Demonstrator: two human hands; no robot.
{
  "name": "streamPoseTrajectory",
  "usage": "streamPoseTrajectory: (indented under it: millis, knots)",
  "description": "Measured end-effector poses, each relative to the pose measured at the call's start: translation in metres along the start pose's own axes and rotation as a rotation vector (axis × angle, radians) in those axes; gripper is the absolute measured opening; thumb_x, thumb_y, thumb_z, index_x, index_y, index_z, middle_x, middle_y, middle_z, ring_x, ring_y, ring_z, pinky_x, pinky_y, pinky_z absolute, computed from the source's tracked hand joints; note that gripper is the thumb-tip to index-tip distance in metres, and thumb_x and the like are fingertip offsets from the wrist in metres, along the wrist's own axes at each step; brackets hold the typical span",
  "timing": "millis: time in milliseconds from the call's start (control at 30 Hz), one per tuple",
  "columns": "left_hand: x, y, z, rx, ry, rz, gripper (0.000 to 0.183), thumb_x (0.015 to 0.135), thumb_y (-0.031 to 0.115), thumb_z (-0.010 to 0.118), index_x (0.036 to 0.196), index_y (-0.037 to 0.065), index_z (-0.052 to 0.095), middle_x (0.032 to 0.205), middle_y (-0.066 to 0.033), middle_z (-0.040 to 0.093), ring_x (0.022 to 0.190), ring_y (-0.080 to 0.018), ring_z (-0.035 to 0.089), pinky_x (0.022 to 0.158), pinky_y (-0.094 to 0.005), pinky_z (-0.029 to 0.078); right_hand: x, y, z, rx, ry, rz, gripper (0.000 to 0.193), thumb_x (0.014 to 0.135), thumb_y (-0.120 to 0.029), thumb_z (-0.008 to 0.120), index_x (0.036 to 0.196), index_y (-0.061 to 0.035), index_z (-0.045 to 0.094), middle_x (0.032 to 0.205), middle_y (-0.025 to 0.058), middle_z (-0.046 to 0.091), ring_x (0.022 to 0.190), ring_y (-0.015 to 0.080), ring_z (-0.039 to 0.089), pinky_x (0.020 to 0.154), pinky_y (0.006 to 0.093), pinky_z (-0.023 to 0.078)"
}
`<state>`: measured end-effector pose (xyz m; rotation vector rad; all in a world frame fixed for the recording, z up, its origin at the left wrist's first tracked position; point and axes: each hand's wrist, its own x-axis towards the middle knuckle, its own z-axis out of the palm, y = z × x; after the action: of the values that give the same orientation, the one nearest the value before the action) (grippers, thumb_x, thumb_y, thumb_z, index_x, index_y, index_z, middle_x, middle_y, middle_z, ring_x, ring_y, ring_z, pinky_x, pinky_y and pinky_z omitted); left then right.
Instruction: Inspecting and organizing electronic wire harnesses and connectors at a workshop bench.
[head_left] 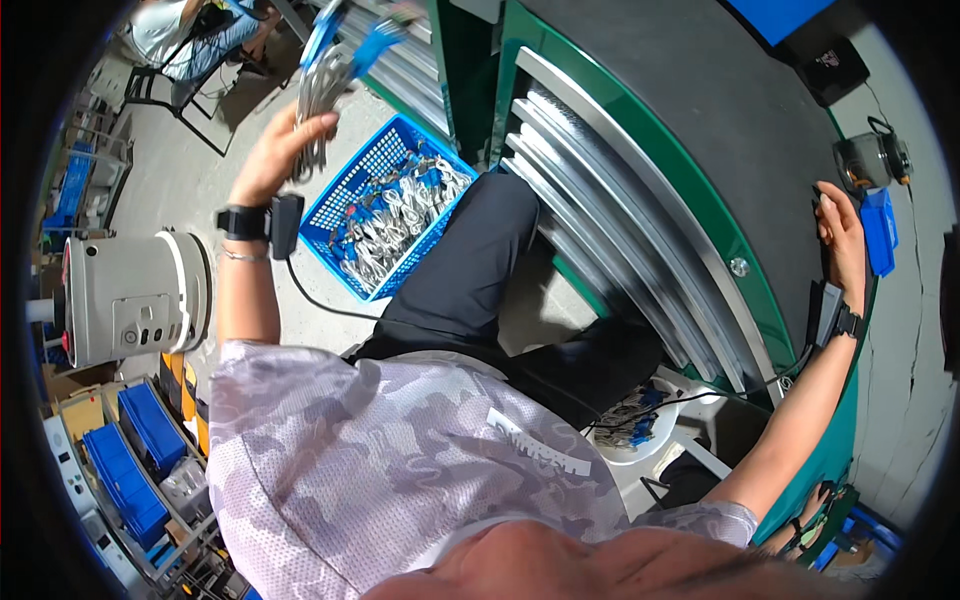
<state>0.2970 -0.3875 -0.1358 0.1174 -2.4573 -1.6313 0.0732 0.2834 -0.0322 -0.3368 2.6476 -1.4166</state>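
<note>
My left hand is raised at the upper left, its fingers closed round a bundle of grey cables with blue connector ends. The top of the bundle is smeared by motion. Just below and to the right of it, a blue plastic basket on the floor holds many coiled whitish cables with blue ends. At the far right, my right hand lies at the edge of the dark bench top, fingers loosely extended and nothing seen in them. A small blue bin is right beside it.
Metal drawer fronts in a green cabinet face my knees. A white bucket with more cables stands by my leg. A grey drum-like machine and racks with blue bins are at the left. A seated person is at the upper left.
</note>
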Motion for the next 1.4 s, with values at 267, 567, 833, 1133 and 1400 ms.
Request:
streamPoseTrajectory:
  millis: [267,567,833,1133,1400]
  knots:
    - [-0.161,-0.331,0.027,0.110,0.037,-0.981,0.029,0.089,0.031,0.059,0.082,0.004,0.067,0.072,-0.0066,0.063,0.064,-0.0191,0.059,0.061,-0.0333,0.048,0.005,0.011,-0.007,-0.006,0.073,0.050,0.037,0.097,-0.028,0.061,0.127,-0.0066,0.060,0.084,-0.0034,0.053,0.063,0.0023,0.040,0.055,0.0170,0.029]
    - [-0.163,-0.377,0.045,-0.040,0.113,-0.913,0.037,0.089,0.037,0.065,0.108,0.005,0.061,0.087,-0.0086,0.069,0.070,-0.0246,0.067,0.061,-0.0400,0.057,0.001,0.010,-0.008,0.066,0.098,0.078,0.033,0.099,-0.022,0.059,0.127,-0.0064,0.059,0.085,-0.0041,0.055,0.064,0.0015,0.039,0.058,0.0160,0.032]
    - [-0.233,-0.419,0.127,-0.476,0.004,-1.235,0.041,0.098,0.016,0.045,0.133,-0.003,0.049,0.122,-0.0214,0.062,0.110,-0.0323,0.064,0.083,-0.0414,0.055,0.000,0.004,-0.002,0.036,0.130,0.106,0.033,0.099,-0.023,0.059,0.127,-0.0059,0.059,0.085,-0.0049,0.054,0.064,0.0015,0.037,0.057,0.0164,0.030]
    - [-0.023,-0.212,0.132,-0.167,-0.098,-0.501,0.031,0.093,0.022,0.057,0.119,0.006,0.062,0.099,-0.0037,0.068,0.086,-0.0112,0.060,0.073,-0.0248,0.045,-0.018,-0.021,0.001,0.096,0.004,0.071,0.024,0.100,-0.026,0.055,0.114,-0.0059,0.058,0.077,-0.0031,0.053,0.061,0.0050,0.047,0.052,0.0187,0.037]
    - [0.074,0.093,0.180,-0.104,-0.382,0.410,0.027,0.101,0.008,0.051,0.124,-0.002,0.058,0.115,-0.0087,0.062,0.103,-0.0158,0.060,0.095,-0.0287,0.046,-0.140,-0.079,0.009,0.267,0.276,-0.433,0.026,0.095,-0.021,0.063,0.115,-0.0051,0.059,0.091,0.0009,0.061,0.074,0.0085,0.057,0.068,0.0218,0.049]
